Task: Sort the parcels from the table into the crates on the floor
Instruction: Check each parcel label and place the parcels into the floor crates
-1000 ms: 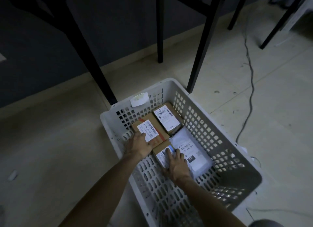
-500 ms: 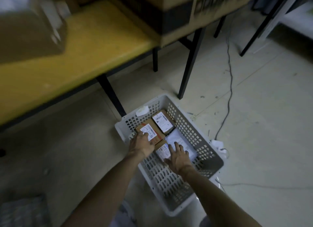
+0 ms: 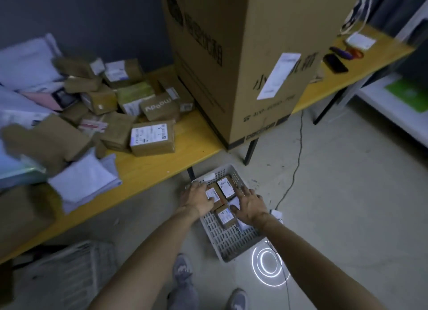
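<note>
A pale plastic crate (image 3: 228,242) stands on the floor under the edge of the yellow table (image 3: 162,168). It holds three small brown boxes with white labels (image 3: 226,187) (image 3: 213,195) (image 3: 226,219) and a white mailer bag (image 3: 234,202). My left hand (image 3: 196,199) hovers over the crate's far left corner, fingers relaxed and holding nothing. With spread fingers and an empty palm, my right hand (image 3: 251,206) is over the mailer bag. Whether either hand touches a parcel is unclear. A heap of brown parcels (image 3: 151,137) and white bags (image 3: 85,182) lies on the table.
A tall cardboard box (image 3: 254,55) stands on the table above the crate. A second crate (image 3: 69,263) sits on the floor at lower left. A cable (image 3: 297,166) runs across the floor to the right. My shoes (image 3: 183,271) are just before the crate.
The view has risen well away from the crate, so the tabletop and its parcels now show. Both hands have lifted off the parcels they pressed and stay over the crate.
</note>
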